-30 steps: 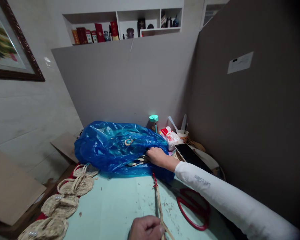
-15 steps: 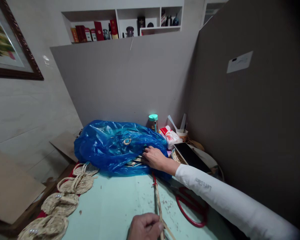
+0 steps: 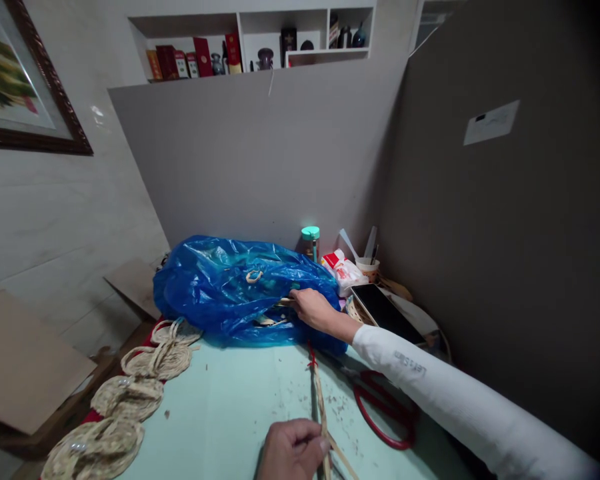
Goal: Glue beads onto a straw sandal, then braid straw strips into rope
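Observation:
My left hand (image 3: 296, 450), low in the head view, pinches a braided straw cord (image 3: 320, 407). A red tie (image 3: 311, 357) binds the cord's far end. At the opening of a crumpled blue plastic bag (image 3: 220, 287), my right hand (image 3: 316, 309) has its fingers closed on pale straw strips (image 3: 286, 303). More straw (image 3: 270, 322) shows inside the bag. Red-handled scissors (image 3: 385, 413) lie below my right sleeve, their blades partly hidden.
Several small woven straw sandals (image 3: 127, 399) line the left edge of the green tabletop (image 3: 220, 407). Behind my right forearm are a phone (image 3: 387, 313), a tissue pack (image 3: 344, 270), a cup (image 3: 367, 267) and a green-lidded jar (image 3: 311, 235). Grey panels (image 3: 280, 153) stand behind.
My right hand has lifted slightly, and the straw strips at its fingertips now stand apart from those in the bag. The view has shifted a little. My left hand keeps its pinch.

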Demonstrator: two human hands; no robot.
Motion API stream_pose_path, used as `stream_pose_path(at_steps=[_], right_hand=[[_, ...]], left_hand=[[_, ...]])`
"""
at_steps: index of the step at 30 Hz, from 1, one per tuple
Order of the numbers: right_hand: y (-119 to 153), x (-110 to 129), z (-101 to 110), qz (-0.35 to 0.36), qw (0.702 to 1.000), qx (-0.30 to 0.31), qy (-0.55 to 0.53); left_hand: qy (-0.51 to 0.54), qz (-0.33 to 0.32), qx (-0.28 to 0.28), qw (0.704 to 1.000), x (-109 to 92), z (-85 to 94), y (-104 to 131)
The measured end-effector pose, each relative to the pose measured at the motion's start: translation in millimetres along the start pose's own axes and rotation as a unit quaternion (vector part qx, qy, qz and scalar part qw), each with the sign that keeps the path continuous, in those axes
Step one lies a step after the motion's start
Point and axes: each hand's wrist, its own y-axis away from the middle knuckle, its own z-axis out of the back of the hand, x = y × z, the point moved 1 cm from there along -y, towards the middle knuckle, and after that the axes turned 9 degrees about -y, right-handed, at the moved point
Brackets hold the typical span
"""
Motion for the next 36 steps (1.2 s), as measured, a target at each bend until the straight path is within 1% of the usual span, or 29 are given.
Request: stream_pose_path(at_steps=[5,11,14,18,22,24,27,31,36], right_hand=[[6.5,-5.5,8.4,0.002,0.998,-0.024,-0.055],[20.1,-10.0,16.7,0.053,0.989,-0.032,-0.137],[27.3,-11.8,18.4,0.058,0.985,-0.038,-0.161],[33.9,-15.0,20.2,0.026,0.987,-0.05,-0.154],[37.5,-15.6,25.0,-0.029,0.989,-0.072,-0.124],[39.8,-14.9,29.2,-0.054,0.989,-0.086,-0.113],[45.0,-14.8,36.3,-0.072,0.986,-0.098,-0.118],[55.3,-19.8,46.1,-0.097,0.974,-0.11,-0.174],[75.7,-30.6,62.0,-0.142,0.935,-0.128,-0.299]], left_hand=[[-0.013,-0.016,0.014,1.0,-4.6,0.7,1.4],[-0.034,-0.028,0.025,0.999,-6.2,1.9,2.4],[-0.028,-0.027,0.025,0.999,-6.3,2.2,2.8],[-0.032,-0.029,0.029,0.999,-9.6,3.4,3.8],[-0.053,-0.043,0.038,0.997,-13.2,4.3,4.8],[-0.053,-0.043,0.036,0.997,-14.0,3.9,5.2],[-0.035,-0.038,0.024,0.998,-14.0,2.5,5.5],[-0.027,-0.036,0.018,0.999,-13.5,1.1,5.5],[-0.014,-0.035,0.017,0.999,-14.0,1.3,6.2]])
